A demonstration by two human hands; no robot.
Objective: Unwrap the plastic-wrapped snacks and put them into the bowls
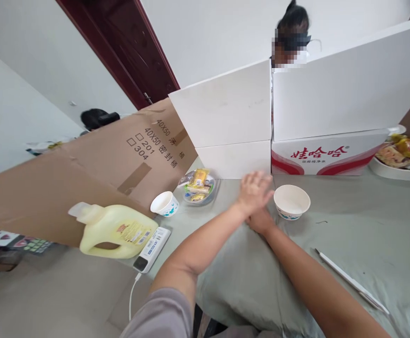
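Observation:
My left hand (254,191) is stretched out over the grey-green cloth, with its fingers extended, thumb apart and a little blurred. It crosses over my right hand (260,220), touching or nearly touching it. Most of my right hand's fingers are hidden behind the left one. Just right of both hands stands a white paper bowl (291,201) with a blue-green pattern. To the left are a clear plastic bowl (208,196) of wrapped snacks and a smaller paper cup (164,204). Nothing shows in my left hand.
White boards (226,112) stand behind the hands beside a red-and-white carton (317,155). A person (292,33) is behind them. At left are a yellow jug (120,230), a white device with a cable (151,249) and cardboard (85,164). A white pen (352,281) and snack tray (400,174) lie right.

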